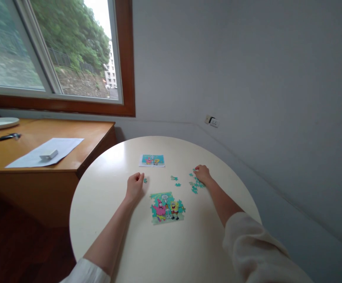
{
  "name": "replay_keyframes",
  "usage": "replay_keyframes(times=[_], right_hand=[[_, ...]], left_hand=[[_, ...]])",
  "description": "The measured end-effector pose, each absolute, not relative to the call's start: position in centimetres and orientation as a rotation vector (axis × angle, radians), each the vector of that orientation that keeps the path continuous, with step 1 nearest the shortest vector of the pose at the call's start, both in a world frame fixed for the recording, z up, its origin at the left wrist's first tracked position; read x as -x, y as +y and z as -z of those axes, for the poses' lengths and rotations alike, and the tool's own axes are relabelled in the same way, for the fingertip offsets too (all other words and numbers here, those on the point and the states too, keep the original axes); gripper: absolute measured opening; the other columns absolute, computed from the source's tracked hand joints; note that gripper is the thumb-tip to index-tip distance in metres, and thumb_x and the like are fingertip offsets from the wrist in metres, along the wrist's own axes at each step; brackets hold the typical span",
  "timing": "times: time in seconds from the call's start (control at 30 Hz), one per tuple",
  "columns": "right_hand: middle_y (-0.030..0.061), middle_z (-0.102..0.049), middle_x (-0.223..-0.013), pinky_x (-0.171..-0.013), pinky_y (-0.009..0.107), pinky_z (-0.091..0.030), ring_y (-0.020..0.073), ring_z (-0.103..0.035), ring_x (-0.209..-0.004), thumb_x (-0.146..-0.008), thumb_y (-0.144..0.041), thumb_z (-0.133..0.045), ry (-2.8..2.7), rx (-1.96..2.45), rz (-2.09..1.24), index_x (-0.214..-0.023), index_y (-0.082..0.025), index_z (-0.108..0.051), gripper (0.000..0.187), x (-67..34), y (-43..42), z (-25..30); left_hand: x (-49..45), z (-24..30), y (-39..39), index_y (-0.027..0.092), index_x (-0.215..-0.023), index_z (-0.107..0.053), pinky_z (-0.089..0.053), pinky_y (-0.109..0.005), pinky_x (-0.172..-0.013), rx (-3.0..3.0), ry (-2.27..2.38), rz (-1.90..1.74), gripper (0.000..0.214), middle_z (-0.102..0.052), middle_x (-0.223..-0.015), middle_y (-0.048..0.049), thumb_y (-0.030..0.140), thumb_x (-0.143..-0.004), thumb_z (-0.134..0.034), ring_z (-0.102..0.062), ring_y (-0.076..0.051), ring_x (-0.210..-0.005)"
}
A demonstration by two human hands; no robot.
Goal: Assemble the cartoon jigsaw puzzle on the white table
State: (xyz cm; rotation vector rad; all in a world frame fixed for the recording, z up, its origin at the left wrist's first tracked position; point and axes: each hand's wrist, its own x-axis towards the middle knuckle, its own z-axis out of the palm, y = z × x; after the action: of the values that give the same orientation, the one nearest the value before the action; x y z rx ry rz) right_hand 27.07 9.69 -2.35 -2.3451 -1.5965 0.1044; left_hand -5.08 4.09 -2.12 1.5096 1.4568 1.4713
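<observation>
A partly joined jigsaw puzzle (167,208) with cartoon figures lies on the round table in front of me. Beyond it and to the left rests my left hand (135,184), curled into a fist; whatever its fingers may hold is hidden. One small puzzle piece (145,181) sits right beside that fist. My right hand (203,174) reaches to the loose teal pieces (194,190) on the right, its fingertips pinched on a puzzle piece at the far side of the pile. Between the hands lie a few more loose pieces (178,184).
A printed reference picture (152,160) lies at the back of the white round table (100,220). To the left, a wooden desk (97,135) carries a paper sheet (67,146), a small white box (48,154) and a white plate (0,123). A wall socket (214,122) is ahead.
</observation>
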Motion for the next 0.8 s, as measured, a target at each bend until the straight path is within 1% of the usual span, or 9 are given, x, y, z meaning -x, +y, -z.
replay_keyframes(times=[0.13, 0.3, 0.47, 0.6, 0.73, 0.8], right_hand=[[0.0120, -0.064, -0.091, -0.071, 0.025, -0.044, 0.0191, -0.060, -0.083, -0.072, -0.020, -0.058, -1.674, 2.303, -0.159, -0.084, -0.013, -0.067, 0.016, -27.10, 9.76, 2.04], [0.0116, -0.066, -0.084, -0.065, 0.024, -0.044, 0.0181, -0.061, -0.076, -0.068, -0.012, -0.060, -1.697, 2.282, -0.187, -0.079, -0.012, -0.068, 0.013, -26.94, 9.96, 1.76], [0.0107, -0.067, -0.078, -0.065, 0.024, -0.044, 0.0180, -0.061, -0.075, -0.069, -0.021, -0.063, -1.701, 2.255, -0.224, -0.074, -0.012, -0.068, 0.012, -26.72, 9.88, 1.66], [0.0095, -0.066, -0.070, -0.062, 0.023, -0.044, 0.0165, -0.061, -0.069, -0.068, -0.019, -0.063, -1.693, 2.261, -0.278, -0.068, -0.011, -0.067, 0.009, -26.55, 9.99, 1.55], [0.0098, -0.066, -0.079, -0.063, 0.023, -0.043, 0.0157, -0.060, -0.073, -0.067, -0.017, -0.063, -1.671, 2.258, -0.266, -0.078, -0.011, -0.065, 0.012, -26.39, 10.01, 1.68], [0.0085, -0.066, -0.082, -0.065, 0.022, -0.043, 0.0146, -0.059, -0.074, -0.069, -0.016, -0.061, -1.668, 2.222, -0.265, -0.080, -0.013, -0.064, 0.012, -26.38, 9.81, 1.89]], left_hand=[[5.11, 2.49, 4.32, 0.020, -0.046, -0.023, -0.020, -0.023, -0.047, -1.504, 1.445, -1.481, 0.038, -0.020, -0.045, 0.0063, 0.039, -0.070, -0.045, -0.022, -0.008, -0.048], [5.13, 2.79, 4.52, 0.020, -0.046, -0.023, -0.019, -0.023, -0.047, -1.512, 1.450, -1.482, 0.038, -0.019, -0.045, 0.0063, 0.039, -0.070, -0.045, -0.022, -0.008, -0.047], [5.08, 2.71, 4.52, 0.020, -0.046, -0.022, -0.019, -0.023, -0.047, -1.525, 1.471, -1.472, 0.038, -0.019, -0.045, 0.0063, 0.039, -0.070, -0.044, -0.022, -0.008, -0.047], [5.04, 2.48, 4.40, 0.020, -0.046, -0.022, -0.019, -0.023, -0.047, -1.514, 1.478, -1.462, 0.038, -0.020, -0.045, 0.0063, 0.040, -0.070, -0.044, -0.022, -0.008, -0.047], [5.01, 2.32, 4.28, 0.020, -0.046, -0.022, -0.019, -0.022, -0.047, -1.498, 1.468, -1.471, 0.038, -0.019, -0.045, 0.0063, 0.039, -0.069, -0.045, -0.022, -0.008, -0.047], [5.01, 2.34, 4.28, 0.020, -0.046, -0.022, -0.019, -0.023, -0.047, -1.495, 1.465, -1.472, 0.038, -0.019, -0.045, 0.0063, 0.039, -0.069, -0.045, -0.022, -0.008, -0.047]])
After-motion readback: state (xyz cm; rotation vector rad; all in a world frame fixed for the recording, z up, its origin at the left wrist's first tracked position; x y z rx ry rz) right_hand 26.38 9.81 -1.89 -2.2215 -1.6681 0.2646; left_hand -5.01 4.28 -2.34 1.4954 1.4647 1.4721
